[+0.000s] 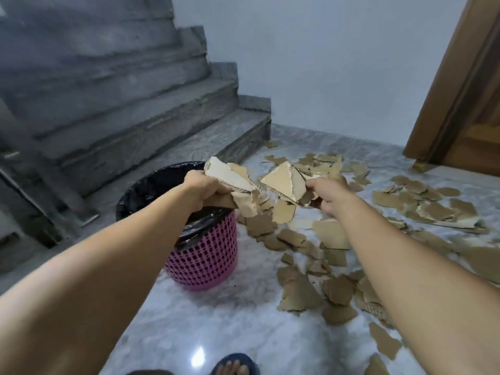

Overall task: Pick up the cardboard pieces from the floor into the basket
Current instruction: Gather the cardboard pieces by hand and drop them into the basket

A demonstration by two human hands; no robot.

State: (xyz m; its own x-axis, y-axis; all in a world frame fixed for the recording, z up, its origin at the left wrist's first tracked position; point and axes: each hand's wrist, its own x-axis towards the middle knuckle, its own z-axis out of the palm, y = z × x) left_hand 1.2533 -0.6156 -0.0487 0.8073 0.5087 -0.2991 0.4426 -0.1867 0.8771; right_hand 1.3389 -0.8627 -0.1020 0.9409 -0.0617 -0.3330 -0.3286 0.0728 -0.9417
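A: Where does the cardboard sit right now?

B: Most of it lies on the marble floor [221, 320], scattered to the right of the pink basket [205, 261] and running back toward the far wall. One bundle of cardboard pieces [259, 185] is off the floor, held between both hands.

A: How are the fingers placed?

B: The left hand [205, 188] has its fingers curled round the left end of the bundle, clenched over pale torn sheets. The right hand [327, 192] grips the right end, fingers wrapped under and partly hidden by the scraps, so I cannot tell how tightly each one closes.

A: And the bundle against the basket?

B: That is the relation that matters. The bundle's long axis runs left to right between the two hands. Its left end, with the left hand, sits over the right part of the basket's rim, above the black liner bag [162, 182]. The rest of it, with the right hand, hangs out to the right of the basket, over the floor scraps [422, 204].

A: So which hand leads?

B: The left hand is nearer the opening. I judge the load needs to travel left so the right end also clears the rim; let go as it stands, the loose pieces dangling below the middle would likely land beside the basket.

A: Anything else in view?

B: Grey stairs [135, 109] behind the basket, a wooden door [460, 104] at far right, and a sandalled foot [235, 366] at the near edge.
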